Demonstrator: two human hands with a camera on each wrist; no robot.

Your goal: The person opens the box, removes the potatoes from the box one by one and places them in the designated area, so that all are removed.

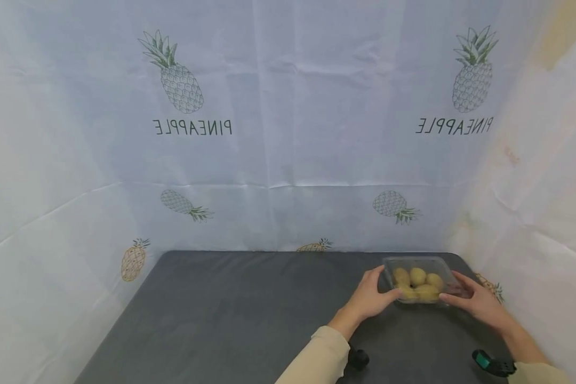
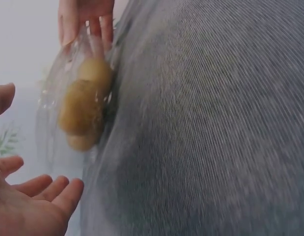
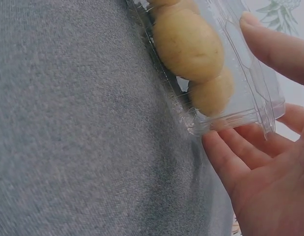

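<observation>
A clear plastic box [image 1: 420,297] of several yellowish potatoes [image 3: 188,46] is at the back right of the dark table, low over or on its surface. My left hand [image 1: 368,294] is at the box's left end, thumb toward the front corner. In the left wrist view, the left hand [image 2: 36,201] has loosely spread fingers and a gap shows before the box. At the opposite end is my right hand [image 1: 480,304]. The right wrist view shows the right hand [image 3: 274,172] with nearly straight fingers touching the end wall and its thumb raised beside the lid side.
The dark grey table [image 1: 249,314] extends left and forward from the box. Behind it hangs a pale cloth [image 1: 288,149] printed with pineapples, and similar cloth lines both sides. A black band [image 1: 493,364] with a green face is on my right wrist.
</observation>
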